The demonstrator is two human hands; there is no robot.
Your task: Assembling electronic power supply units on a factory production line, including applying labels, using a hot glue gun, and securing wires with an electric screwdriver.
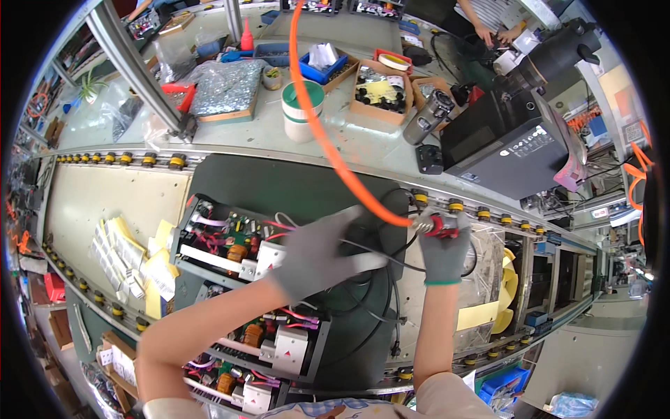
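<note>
My right hand (447,251), in a grey glove with a green cuff, is closed round a red air tool (441,226). A metal coupling joins that tool to an orange coiled hose (328,143) coming down from above; its lower end is hidden in the hand. My left hand (321,253), also gloved, has its fingers apart and holds nothing I can see. It hovers over thin black cables (370,307), beside an open electronics chassis (227,241) with circuit boards, copper coils and pink wires. Nearer to me lies a second chassis (272,339), with another below it.
A dark mat (244,174) lies under the units, between roller rails (125,158). Yellow-and-white label sheets (125,258) lie at left. On the far shelf stand a green-lidded tub (301,112), parts boxes (380,91) and a black computer case (509,146). A person's hands (499,33) work beyond.
</note>
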